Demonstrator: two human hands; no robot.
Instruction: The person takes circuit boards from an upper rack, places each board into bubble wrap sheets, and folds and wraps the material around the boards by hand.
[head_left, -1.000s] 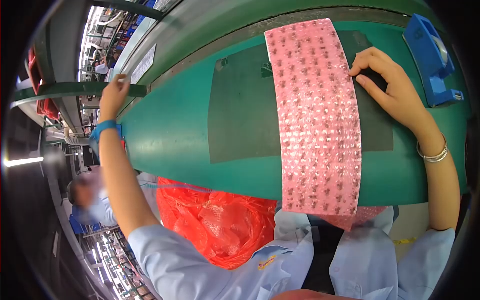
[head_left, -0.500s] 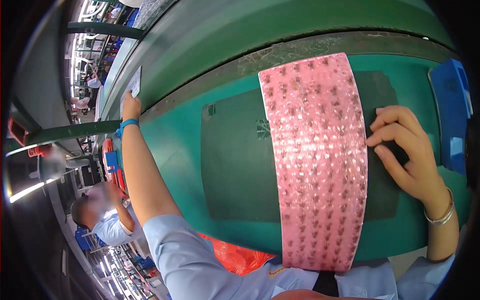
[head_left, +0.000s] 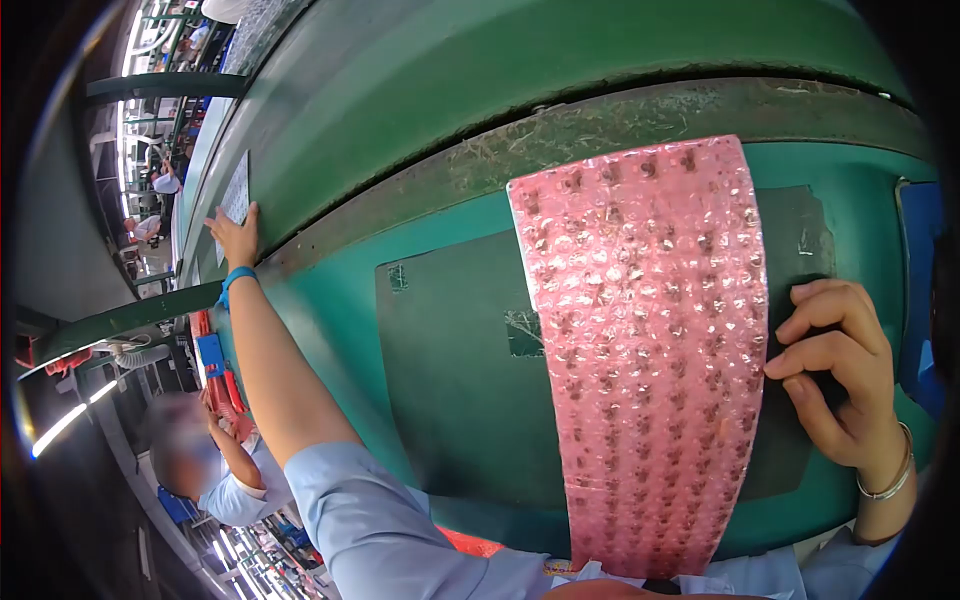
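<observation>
Handling the pale sheet (head_left: pixel 239 188), far left, seems the step: the left hand (head_left: pixel 236 240) spreads its fingers wide; gripping would call for closing them. The right hand (head_left: pixel 850 370) curls narrowly at the pink bubble wrap (head_left: pixel 650 340) on the desk (head_left: pixel 330 320).

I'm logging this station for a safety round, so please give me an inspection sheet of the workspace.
Surface: green table, dark mat, tape patches on the mat.
Job's things: pink bubble wrap lies across the mat, past its near and far edges; pale sheet at far left.
Clutter: blue tape dispenser, cut off at picture's right edge; red plastic below the near side.
Left hand: fingers spread at the pale sheet, contact unclear.
Right hand: fingers curled, index fingertip at the bubble wrap's right edge.
Cables: nothing seen on the table.
Surroundings: another person at left, lit lamps.
</observation>
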